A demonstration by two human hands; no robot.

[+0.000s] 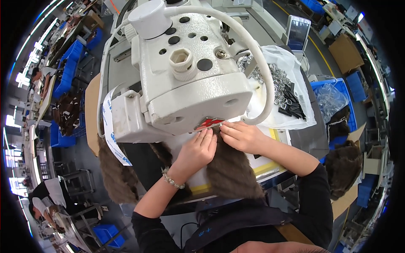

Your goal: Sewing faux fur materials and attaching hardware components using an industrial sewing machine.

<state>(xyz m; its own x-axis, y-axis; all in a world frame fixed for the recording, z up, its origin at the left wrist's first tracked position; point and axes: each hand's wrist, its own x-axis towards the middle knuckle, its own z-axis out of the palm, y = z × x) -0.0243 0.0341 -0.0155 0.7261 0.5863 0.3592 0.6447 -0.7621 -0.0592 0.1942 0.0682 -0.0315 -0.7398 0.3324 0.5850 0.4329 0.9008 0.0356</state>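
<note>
A strip of brown fur (233,173) runs from the front edge of the work surface to beneath the head of a large white sewing machine (198,99). My left hand (197,148) grips the fur from its left side, fingers pressed together and tips just under the machine head. From the other side, my right hand (241,135) has its fingers closed on the fur's upper end, close to the left fingertips. The machine head hides the fur's far end and the stitching area. Both thumbs are mostly out of sight.
White plastic sheeting (301,118) right of the machine holds metal rings (274,82) and black strips (293,103). More brown fur (114,177) hangs at the left. A printed tape (113,133) dangles from the machine. A small screen (298,33) stands behind; blue crates (337,90) flank the station.
</note>
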